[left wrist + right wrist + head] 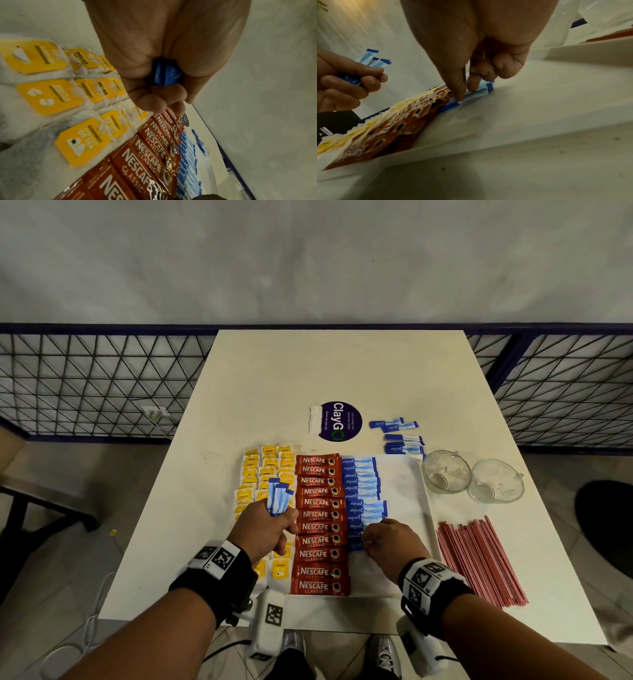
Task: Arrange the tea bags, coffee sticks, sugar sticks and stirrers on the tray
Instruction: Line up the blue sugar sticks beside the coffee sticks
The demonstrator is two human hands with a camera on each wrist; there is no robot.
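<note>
Left hand (pixel 265 527) grips sugar sticks (pixel 278 496); right hand (pixel 390 539) pinches one on tray (pixel 407 474)

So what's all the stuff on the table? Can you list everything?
Tea bags: many, yellow tags, left column on tray.
Coffee sticks: eleven showing, red, middle column.
Sugar sticks on tray: many, blue, right of coffee.
Loose sugar sticks: several, blue, table behind tray.
Stirrers: many, red, table right of tray.
Glass cups: two, clear, behind stirrers.
Tray: one, white, table centre.
Sticker: one, purple, round, behind tray.
Table: one, white.
Left hand: grip on a bunch of sugar sticks.
Right hand: fingertips on the tray's nearest sugar stick.
</note>
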